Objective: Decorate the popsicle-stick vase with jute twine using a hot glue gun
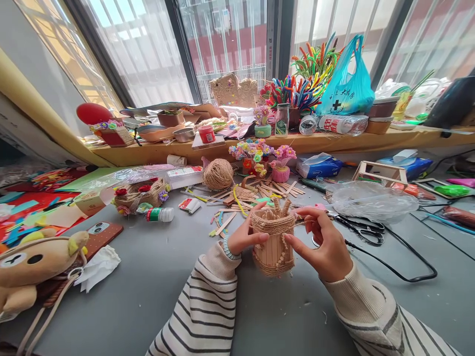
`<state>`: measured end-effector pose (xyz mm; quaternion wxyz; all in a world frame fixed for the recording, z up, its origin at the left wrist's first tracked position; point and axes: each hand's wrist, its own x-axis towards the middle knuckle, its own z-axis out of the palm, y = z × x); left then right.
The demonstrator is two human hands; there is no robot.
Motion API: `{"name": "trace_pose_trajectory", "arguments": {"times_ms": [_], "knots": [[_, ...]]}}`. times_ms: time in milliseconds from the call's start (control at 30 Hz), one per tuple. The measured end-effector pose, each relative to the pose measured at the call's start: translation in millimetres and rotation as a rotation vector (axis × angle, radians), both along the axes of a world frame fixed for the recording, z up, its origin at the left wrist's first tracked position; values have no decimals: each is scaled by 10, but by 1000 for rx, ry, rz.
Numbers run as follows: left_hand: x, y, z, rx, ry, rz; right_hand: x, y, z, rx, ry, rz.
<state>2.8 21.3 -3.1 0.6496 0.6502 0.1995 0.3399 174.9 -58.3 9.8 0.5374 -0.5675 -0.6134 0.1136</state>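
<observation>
A small craft pot [272, 256] stands before me, its wall of upright wooden slats bound with twine at the rim and base. A wavy beaded or knotted strand runs down its front. Several rolled twine-covered pieces [281, 205] poke out of the top. My left hand [245, 236] is wrapped around the left side, thumb across the front. On the right, my right hand [328, 243] has its thumb against the front and index finger by the rim, its other fingers curled. Whether a thin strand lies under that index finger, I cannot tell.
Behind the pot lie loose wooden sticks [256, 192] and a twine ball [217, 174]. Black scissors [361, 228], a cable [411, 281] and a clear plastic bag [374, 201] are to the right. A plush bear [40, 269] and phone [102, 235] are at left.
</observation>
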Motion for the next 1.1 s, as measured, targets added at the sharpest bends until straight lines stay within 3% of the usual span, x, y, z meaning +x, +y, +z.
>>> {"name": "trace_pose_trajectory", "arguments": {"times_ms": [500,1100], "knots": [[11,-29,67,38,25,-36,-29,-31,16,60,-81,-5],[6,-21,20,-20,10,-35,-32,-33,17,66,-83,0]]}}
